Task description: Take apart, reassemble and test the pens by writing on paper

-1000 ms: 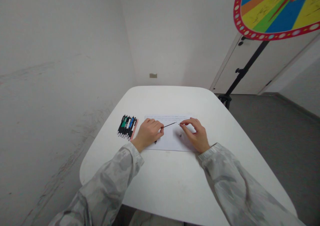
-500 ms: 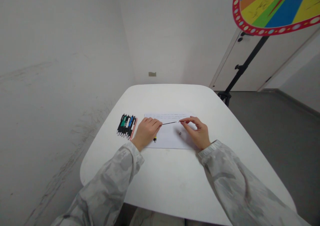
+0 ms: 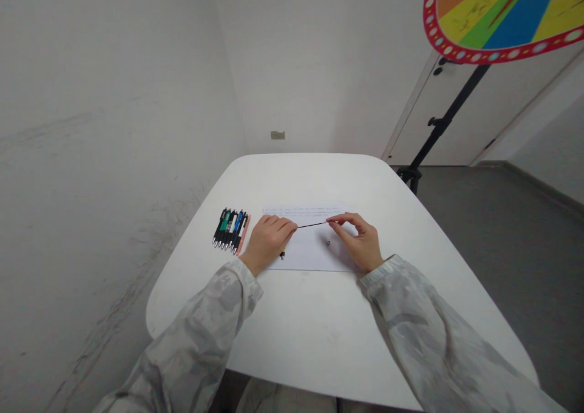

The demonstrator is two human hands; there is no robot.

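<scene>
A thin dark pen refill (image 3: 311,225) stretches between my hands above a white sheet of paper (image 3: 305,258). My left hand (image 3: 268,238) pinches the refill's left end. At its right end, the thumb and forefinger of my right hand (image 3: 360,238) are pinched together; something tiny may be between them, too small to make out. Below the refill, a small silvery pen part (image 3: 328,242) lies on the paper. A yellow-and-black pen piece (image 3: 282,255) shows beside my left hand, partly hidden by it.
Several pens (image 3: 229,229) lie side by side at the left of the white table (image 3: 296,315), with a pink strip (image 3: 243,236) along them. Walls stand at the left and behind. A colourful wheel (image 3: 502,17) on a black stand (image 3: 438,127) is at the right.
The refill's right end now meets my right fingertips, where a small pale gap showed before. Both hands have otherwise hardly moved.
</scene>
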